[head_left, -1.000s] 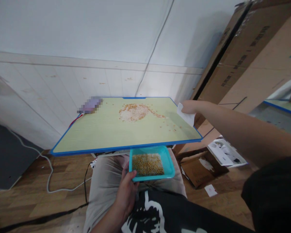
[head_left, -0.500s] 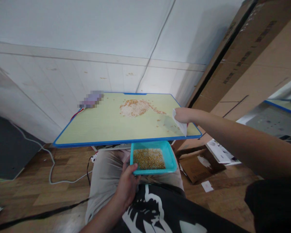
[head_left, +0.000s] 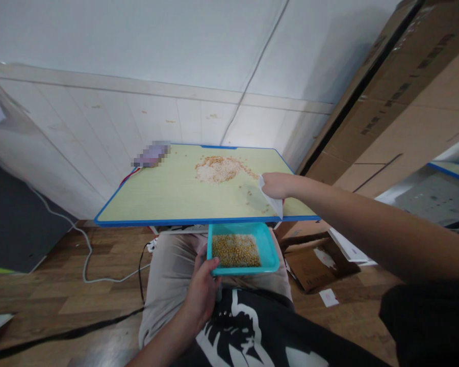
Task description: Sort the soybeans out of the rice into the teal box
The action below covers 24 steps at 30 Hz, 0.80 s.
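Note:
My left hand (head_left: 201,291) grips the near left corner of a turquoise tray (head_left: 270,258) holding yellow beans (head_left: 236,250), held just under the table's front edge above my lap. My right hand (head_left: 276,184) is closed on a white card (head_left: 274,205) whose lower edge rests on the pale green, blue-rimmed table (head_left: 168,191) near its front right. A few loose beans (head_left: 258,204) lie just left of the card. A pile of rice mixed with beans (head_left: 219,169) sits toward the table's far middle.
A blurred purple object (head_left: 152,155) lies at the table's far left corner with a red cable. Large cardboard boxes (head_left: 401,107) lean at the right. An open small carton (head_left: 316,260), papers and white and black cables (head_left: 87,255) lie on the wooden floor.
My right hand has drawn the white card leftward and toward the table's front edge, behind scattered beans. My left hand has kept the tray under the edge, shifted only slightly.

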Motion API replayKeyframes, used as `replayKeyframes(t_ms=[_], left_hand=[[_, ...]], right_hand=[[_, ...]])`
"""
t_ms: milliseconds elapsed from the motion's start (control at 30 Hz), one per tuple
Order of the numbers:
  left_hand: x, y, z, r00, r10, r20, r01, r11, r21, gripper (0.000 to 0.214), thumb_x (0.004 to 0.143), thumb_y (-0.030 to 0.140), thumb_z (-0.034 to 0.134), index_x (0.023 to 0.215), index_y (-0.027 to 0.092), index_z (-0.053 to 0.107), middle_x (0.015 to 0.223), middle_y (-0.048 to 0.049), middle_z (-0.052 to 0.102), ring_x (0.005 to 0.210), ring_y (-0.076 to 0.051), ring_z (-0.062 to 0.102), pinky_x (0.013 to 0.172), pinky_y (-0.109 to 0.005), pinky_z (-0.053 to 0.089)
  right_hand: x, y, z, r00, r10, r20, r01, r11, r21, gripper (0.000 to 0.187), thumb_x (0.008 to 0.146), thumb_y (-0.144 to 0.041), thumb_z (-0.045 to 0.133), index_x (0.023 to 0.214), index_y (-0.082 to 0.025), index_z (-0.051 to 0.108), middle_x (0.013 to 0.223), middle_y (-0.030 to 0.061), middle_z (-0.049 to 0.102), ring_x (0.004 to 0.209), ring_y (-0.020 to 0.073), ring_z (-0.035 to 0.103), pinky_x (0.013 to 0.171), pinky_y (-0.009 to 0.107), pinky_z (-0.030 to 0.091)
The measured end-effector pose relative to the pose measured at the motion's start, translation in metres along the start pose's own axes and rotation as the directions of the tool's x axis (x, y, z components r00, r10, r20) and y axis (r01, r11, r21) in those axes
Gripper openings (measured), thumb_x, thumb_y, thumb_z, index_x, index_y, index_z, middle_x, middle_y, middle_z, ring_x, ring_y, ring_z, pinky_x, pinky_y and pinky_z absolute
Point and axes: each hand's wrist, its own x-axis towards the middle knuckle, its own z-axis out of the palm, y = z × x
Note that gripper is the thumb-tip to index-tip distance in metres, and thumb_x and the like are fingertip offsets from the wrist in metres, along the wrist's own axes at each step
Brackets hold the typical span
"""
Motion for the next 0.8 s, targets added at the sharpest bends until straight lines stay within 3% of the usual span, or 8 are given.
replayKeyframes(t_ms=[133, 433, 633, 700, 800], left_hand=[[0.001, -0.001, -0.002, 1.000, 0.020, 0.011, -0.021, 1.000, 0.016, 0.060, 0.066, 0.030, 0.079, 0.124, 0.028, 0.061, 0.109, -0.0045, 0.075, 0.109, -0.026, 0.071, 0.081, -0.035, 0.055], [0.002, -0.002, -0.003, 1.000, 0.019, 0.022, -0.019, 1.000, -0.010, 0.065, 0.064, 0.027, 0.079, 0.126, 0.029, 0.059, 0.106, -0.0028, 0.076, 0.111, -0.026, 0.071, 0.086, -0.036, 0.056], [0.004, -0.004, -0.005, 1.000, 0.010, 0.000, -0.010, 1.000, -0.026, 0.063, 0.063, 0.027, 0.079, 0.122, 0.029, 0.058, 0.105, -0.0008, 0.075, 0.108, -0.024, 0.071, 0.085, -0.034, 0.056], [0.004, -0.004, -0.005, 1.000, 0.010, 0.004, -0.010, 1.000, -0.023, 0.062, 0.062, 0.027, 0.079, 0.120, 0.029, 0.058, 0.104, -0.0005, 0.075, 0.108, -0.023, 0.071, 0.086, -0.034, 0.055], [0.004, -0.004, -0.005, 1.000, 0.009, 0.017, -0.009, 1.000, -0.028, 0.061, 0.061, 0.027, 0.080, 0.118, 0.028, 0.058, 0.105, -0.0008, 0.075, 0.110, -0.024, 0.071, 0.089, -0.036, 0.056]], right_hand=[[0.001, -0.009, -0.003, 0.995, 0.047, 0.088, -0.052, 0.997, 0.059, 0.036, 0.087, -0.009, 0.048, 0.101, -0.004, 0.081, 0.097, 0.0204, 0.081, 0.075, 0.0257, 0.077, 0.054, 0.027, 0.055], [0.009, -0.012, -0.005, 0.999, -0.008, 0.042, 0.006, 0.999, 0.033, 0.036, 0.088, -0.010, 0.049, 0.103, -0.009, 0.081, 0.098, 0.0166, 0.080, 0.079, 0.0241, 0.076, 0.060, 0.027, 0.055], [0.007, -0.005, -0.029, 0.973, -0.167, -0.162, 0.138, 0.974, -0.179, 0.045, 0.090, -0.015, 0.053, 0.130, -0.012, 0.073, 0.127, 0.0182, 0.076, 0.111, 0.0283, 0.071, 0.088, 0.032, 0.053], [0.012, -0.004, -0.037, 0.944, -0.240, -0.225, 0.188, 0.955, -0.231, 0.042, 0.093, -0.017, 0.052, 0.129, -0.014, 0.073, 0.124, 0.0171, 0.076, 0.111, 0.0276, 0.070, 0.088, 0.033, 0.050], [0.027, -0.008, -0.041, 0.910, -0.345, -0.230, 0.283, 0.922, -0.264, 0.038, 0.095, -0.019, 0.051, 0.123, -0.018, 0.076, 0.116, 0.0135, 0.079, 0.103, 0.0245, 0.070, 0.083, 0.032, 0.047]])
